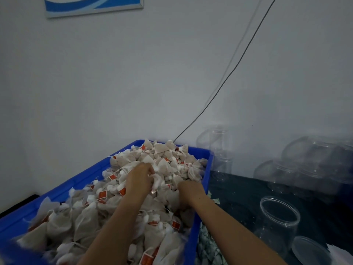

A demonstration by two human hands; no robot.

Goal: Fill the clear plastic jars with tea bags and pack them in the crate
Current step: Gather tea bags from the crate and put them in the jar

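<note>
A big heap of tea bags (122,197) fills the blue crate (207,173) right up past its rim. The bags are small, whitish and puffy, and many have a little red tag on a string. The crate sits on the left and takes up most of the lower part of the view.

Both hands are in the heap, near the far end of the crate. The left hand (140,178) has its fingers curled down around a bunch of tea bags. The right hand (189,188) is pushed down into the bags close to the crate's right wall. Its fingers are buried in the heap, so I cannot tell if they are gripping or loose.

Just to the right of the crate is a dark table top (238,190). One clear plastic jar (277,222) stands there with its mouth open and nothing inside it. A clear round lid (309,251) lies beside it, at the lower right corner. More clear jars (298,169) are piled farther back by the wall, some lying on their sides. Another clear jar (219,148) stands right by the crate's far right corner.

A thin dark cable (225,81) hangs down the white wall (95,83) behind the crate. A blue and white picture (91,4) hangs at the top left.
</note>
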